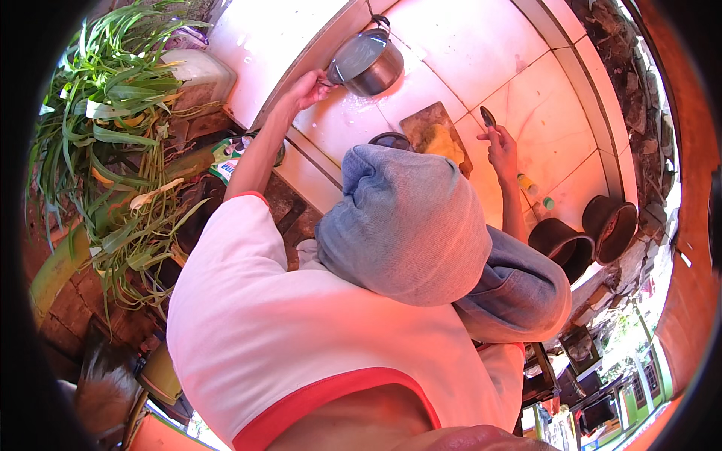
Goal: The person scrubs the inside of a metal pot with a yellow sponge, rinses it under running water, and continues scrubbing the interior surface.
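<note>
My left hand [311, 90] grips the near loop handle of a metal cooking pot [379, 72] at the top of the view. The pot leans with its mouth towards the upper left; a greyish surface shows inside, and I cannot tell whether it is water. Wet drops lie on the white tiles [352, 115] beneath it. On the right, my right hand [501, 151] holds a spoon [487, 116] by its handle, bowl pointing up and away. Between the hands, a yellow cloth or sponge [443, 147] rests on a brown slab [420, 125], partly hidden by my denim-covered knee.
A dark round dish [389, 140] shows behind my knee. Two blackened pots [564, 248] lie tipped at the right, near a small yellow bottle [527, 185]. Leafy green stalks [113, 129], a pale block-shaped container [198, 79] and a green packet [225, 160] are at left. A raised tiled rim [599, 107] borders the floor.
</note>
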Available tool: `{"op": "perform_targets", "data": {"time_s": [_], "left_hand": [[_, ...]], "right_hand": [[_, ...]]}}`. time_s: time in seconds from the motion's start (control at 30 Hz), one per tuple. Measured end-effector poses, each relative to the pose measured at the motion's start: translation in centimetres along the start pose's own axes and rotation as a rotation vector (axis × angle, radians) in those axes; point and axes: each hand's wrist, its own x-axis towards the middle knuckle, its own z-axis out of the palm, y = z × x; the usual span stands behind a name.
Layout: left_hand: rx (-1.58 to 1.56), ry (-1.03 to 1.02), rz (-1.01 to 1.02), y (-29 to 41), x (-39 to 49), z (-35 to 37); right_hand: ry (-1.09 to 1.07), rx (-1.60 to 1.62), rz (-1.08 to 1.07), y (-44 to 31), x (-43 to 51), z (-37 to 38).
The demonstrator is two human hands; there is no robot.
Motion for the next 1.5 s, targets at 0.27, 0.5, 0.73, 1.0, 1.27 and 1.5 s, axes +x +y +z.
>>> {"op": "perform_targets", "data": {"time_s": [0.27,0.5,0.73,1.0,1.27,1.5], "left_hand": [[0.287,0.294,0.308,-2.6,-1.1,2.8],[0.448,0.324,0.56,-4.9,-0.5,3.2],[1.105,0.75,0.824,-5.1,-4.5,8.2],[1.448,0.305,0.992,-7.6,-2.7,12.3],[1.384,0.33,1.0,-8.0,-0.4,13.5],[1.3,0.407,1.037,-6.9,-2.5,15.4]], "right_hand": [[-0.023,0.002,-0.013,0.2,0.1,0.0],[0.005,0.003,-0.002,-0.5,-0.5,0.2],[0.013,-0.034,0.017,0.4,-0.3,-0.2],[0.01,0.001,0.012,0.7,-0.5,0.5],[0.02,-0.039,-0.015,0.6,-0.8,0.1],[0.009,-0.045,-0.017,1.2,-0.6,0.3]]}}
